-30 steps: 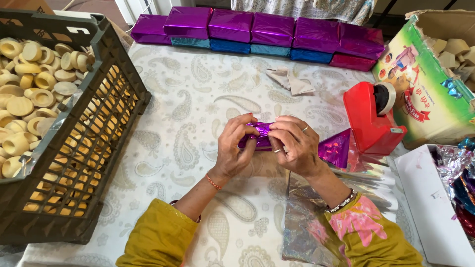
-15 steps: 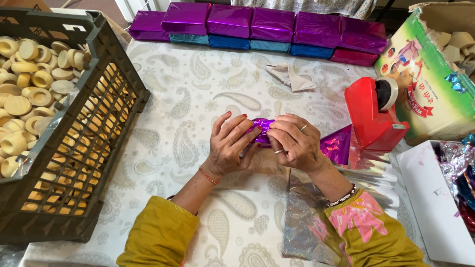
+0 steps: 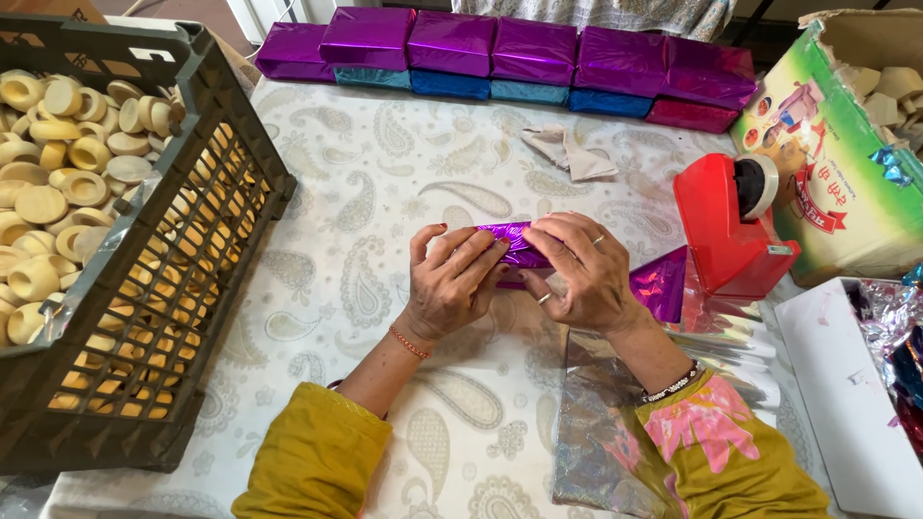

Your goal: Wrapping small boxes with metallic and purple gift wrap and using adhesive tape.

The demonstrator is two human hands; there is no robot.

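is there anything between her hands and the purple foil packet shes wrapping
Nothing visible. The left hand and the right hand both rest directly on the purple foil packet, with fingers pressed on its foil from either side. The red tape dispenser stands off to the right, apart from them.

Glossy purple foil is gleaming on the small wrapped packet and on the row of shiny foil-wrapped boxes. A matt paisley cloth is covering the table beside a dark plastic crate and a smooth red plastic tape dispenser.
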